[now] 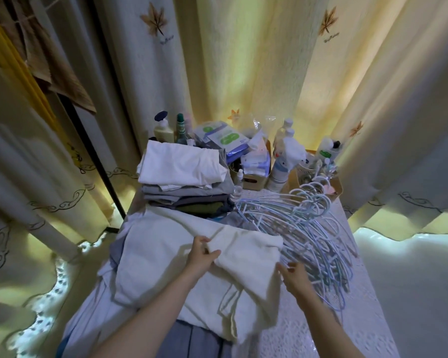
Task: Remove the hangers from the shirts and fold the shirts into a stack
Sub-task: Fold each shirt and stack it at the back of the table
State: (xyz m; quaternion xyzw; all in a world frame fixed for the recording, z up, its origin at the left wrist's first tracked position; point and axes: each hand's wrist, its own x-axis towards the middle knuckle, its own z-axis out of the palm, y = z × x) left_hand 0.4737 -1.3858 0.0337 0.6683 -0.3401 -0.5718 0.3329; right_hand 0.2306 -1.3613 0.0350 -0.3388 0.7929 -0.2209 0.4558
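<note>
A cream shirt [246, 254] lies part-folded on the near half of the lace-covered table [321, 319], at 6 o'clock in the view. It is spread over other pale garments [130, 259] and a grey-blue garment [192, 342] that hangs off the near edge. The left hand [203, 257] pinches the shirt's folded-over flap at its 9 o'clock end, thumb on top and fingers curled against the cloth. The right hand [294, 277] is at the flap's 4 o'clock corner, fingers bent and touching the cloth's edge; whether it actually grips the fabric I cannot tell. Just beside the shirt at 3 o'clock, a tangled pile of pale blue and white hangers [303, 228] lies on the table, hooks pointing toward 1 o'clock. At 12 o'clock from the shirt stands the stack of folded shirts [184, 177], a white shirt on top, grey and dark ones under it. Behind the stack, at the far edge, stand a cream pump bottle [163, 131], a green bottle [180, 126], packets with green labels [217, 136] and a white spray bottle [282, 164]. Pale curtains [243, 60] with leaf motifs hang all round
</note>
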